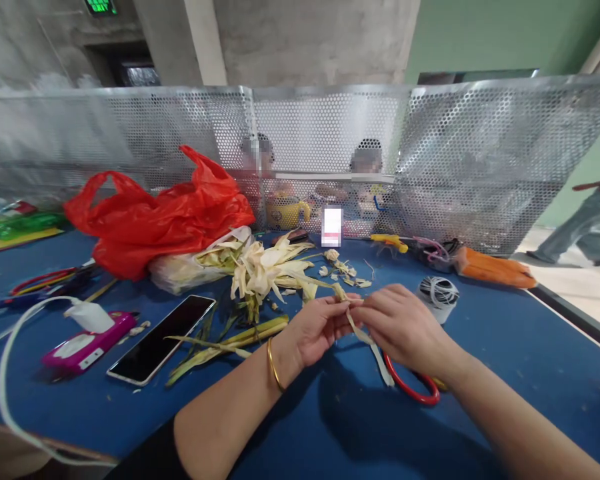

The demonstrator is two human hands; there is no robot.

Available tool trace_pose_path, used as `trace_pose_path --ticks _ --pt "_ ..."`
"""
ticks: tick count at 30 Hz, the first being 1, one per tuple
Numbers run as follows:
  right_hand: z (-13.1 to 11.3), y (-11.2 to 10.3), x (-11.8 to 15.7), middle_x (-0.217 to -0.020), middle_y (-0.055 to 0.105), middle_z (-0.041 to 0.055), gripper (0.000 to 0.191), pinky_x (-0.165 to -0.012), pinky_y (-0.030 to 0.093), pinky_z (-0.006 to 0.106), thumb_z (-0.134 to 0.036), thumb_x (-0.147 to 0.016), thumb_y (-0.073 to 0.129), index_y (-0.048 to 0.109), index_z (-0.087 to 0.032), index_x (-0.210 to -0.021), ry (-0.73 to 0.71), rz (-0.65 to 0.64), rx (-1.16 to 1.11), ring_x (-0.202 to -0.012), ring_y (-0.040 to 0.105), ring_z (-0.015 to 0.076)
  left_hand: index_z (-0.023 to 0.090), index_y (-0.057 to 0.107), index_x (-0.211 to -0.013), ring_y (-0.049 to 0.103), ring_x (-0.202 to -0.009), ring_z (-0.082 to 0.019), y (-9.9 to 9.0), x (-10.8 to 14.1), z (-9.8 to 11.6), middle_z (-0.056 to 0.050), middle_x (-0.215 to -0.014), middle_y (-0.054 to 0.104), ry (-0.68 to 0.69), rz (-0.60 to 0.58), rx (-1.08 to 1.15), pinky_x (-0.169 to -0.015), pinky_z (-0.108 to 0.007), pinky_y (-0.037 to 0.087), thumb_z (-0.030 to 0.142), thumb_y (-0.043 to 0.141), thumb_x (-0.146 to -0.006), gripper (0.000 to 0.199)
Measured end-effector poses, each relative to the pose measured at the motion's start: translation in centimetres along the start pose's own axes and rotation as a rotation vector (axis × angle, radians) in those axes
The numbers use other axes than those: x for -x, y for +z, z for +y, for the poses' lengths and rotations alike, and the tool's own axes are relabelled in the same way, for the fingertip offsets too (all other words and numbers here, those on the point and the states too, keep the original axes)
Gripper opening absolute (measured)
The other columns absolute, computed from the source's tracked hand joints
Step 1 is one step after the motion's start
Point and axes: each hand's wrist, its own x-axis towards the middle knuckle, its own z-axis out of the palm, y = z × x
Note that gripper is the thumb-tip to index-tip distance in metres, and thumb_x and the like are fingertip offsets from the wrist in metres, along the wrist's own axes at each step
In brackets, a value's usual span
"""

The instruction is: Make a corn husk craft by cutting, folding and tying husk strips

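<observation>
Both of my hands meet over the middle of the blue table, pinching one pale dried corn husk strip (357,330). My left hand (320,327) lies palm up, its thumb and fingertips closed on the strip. From above right, my right hand (405,327) has its fingers pressed together on the same piece. A loose end of the strip hangs down toward a red scissor handle (415,392), partly hidden under my right hand. Just beyond my left hand spreads a pile of corn husks (267,267), with greener husk strips (225,350) lying nearer my forearm.
Left are a red plastic bag (165,213), a phone (163,340) and a purple power strip (93,343) with a white cable. A wire spool (439,297) and an orange packet (495,268) sit right. A perforated metal divider (180,127) stands behind, people beyond it.
</observation>
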Motion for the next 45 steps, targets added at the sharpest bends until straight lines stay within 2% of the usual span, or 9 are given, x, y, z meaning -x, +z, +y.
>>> trace_pose_path --ticks 9,19,23,25,29,32,35,39,45 --pt "-0.7 2.0 0.1 -0.088 0.063 0.0075 0.019 -0.076 0.038 0.035 -0.016 -0.095 0.042 0.061 -0.016 -0.100 -0.109 -0.109 0.182 -0.082 0.055 0.0200 0.009 0.071 -0.088 0.061 -0.069 -0.009 -0.5 -0.6 0.0 -0.008 -0.082 0.070 0.040 0.055 0.007 -0.064 -0.016 0.047 0.009 0.070 -0.074 0.014" --pt "-2.4 1.3 -0.3 -0.072 0.057 0.0046 0.022 -0.076 0.040 0.034 -0.016 -0.091 0.040 0.056 -0.017 -0.076 -0.067 -0.042 -0.141 -0.071 0.049 0.0171 0.009 0.069 -0.084 0.066 -0.075 -0.013 0.1 -0.1 0.1 -0.009 -0.083 0.071 0.088 0.077 -0.038 -0.071 -0.020 0.051 0.009 0.061 -0.081 0.009" --pt "-2.4 0.9 -0.3 -0.075 0.059 0.0049 0.015 -0.080 0.042 0.035 -0.020 -0.089 0.043 0.057 -0.017 -0.085 -0.059 -0.048 -0.335 -0.074 0.054 0.0179 0.008 0.069 -0.086 0.067 -0.076 -0.013 0.1 -0.1 0.1 -0.010 -0.085 0.071 0.096 0.050 -0.053 -0.072 -0.021 0.052 0.009 0.062 -0.080 0.010" --pt "-1.9 1.0 -0.1 -0.081 0.063 0.0052 0.016 -0.079 0.043 0.034 -0.022 -0.091 0.042 0.057 -0.018 -0.096 0.027 0.029 -0.445 -0.077 0.057 0.0180 0.008 0.069 -0.086 0.066 -0.074 -0.013 0.2 0.0 0.2 -0.009 -0.082 0.070 0.096 0.049 -0.048 -0.072 -0.021 0.052 0.010 0.062 -0.080 0.009" --pt "-0.1 1.9 0.4 -0.087 0.065 0.0052 0.015 -0.074 0.045 0.030 -0.026 -0.092 0.045 0.059 -0.020 -0.091 0.511 0.273 -0.424 -0.082 0.060 0.0186 0.008 0.067 -0.084 0.066 -0.069 -0.012 0.5 0.4 0.7 -0.008 -0.080 0.071 0.052 0.089 0.037 -0.073 -0.023 0.053 0.005 0.059 -0.078 0.010" --pt "1.0 2.8 0.5 -0.094 0.068 0.0049 0.015 -0.075 0.047 0.030 -0.031 -0.088 0.052 0.062 -0.021 -0.094 0.678 0.148 -0.488 -0.089 0.063 0.0205 0.006 0.066 -0.081 0.066 -0.063 -0.014 0.7 0.5 1.0 -0.009 -0.073 0.069 0.006 0.121 0.109 -0.070 -0.028 0.055 0.005 0.050 -0.078 0.016" --pt "1.1 3.4 0.5 -0.092 0.071 0.0031 0.017 -0.077 0.047 0.030 -0.032 -0.089 0.051 0.064 -0.022 -0.094 0.640 0.014 -0.567 -0.087 0.065 0.0196 0.006 0.065 -0.079 0.061 -0.054 -0.013 0.6 0.5 1.0 -0.006 -0.064 0.064 -0.019 0.113 0.125 -0.063 -0.029 0.055 0.011 0.048 -0.080 0.018" --pt "0.5 3.6 0.3 -0.081 0.071 0.0020 0.019 -0.072 0.045 0.027 -0.030 -0.089 0.049 0.065 -0.022 -0.082 0.560 0.002 -0.526 -0.078 0.063 0.0179 0.011 0.062 -0.073 0.051 -0.047 -0.008 0.4 0.3 0.3 0.002 -0.055 0.054 0.026 0.108 0.002 -0.054 -0.023 0.050 0.014 0.066 -0.074 0.005" --pt "0.7 3.0 0.5 -0.064 0.061 -0.0013 0.023 -0.057 0.038 0.024 -0.029 -0.087 0.048 0.061 -0.019 -0.071 0.604 -0.130 -0.568 -0.061 0.052 0.0137 0.014 0.054 -0.064 0.045 -0.043 -0.005 0.1 -0.5 -0.2 0.005 -0.051 0.048 -0.014 0.160 -0.001 -0.050 -0.020 0.045 0.014 0.069 -0.073 0.017"
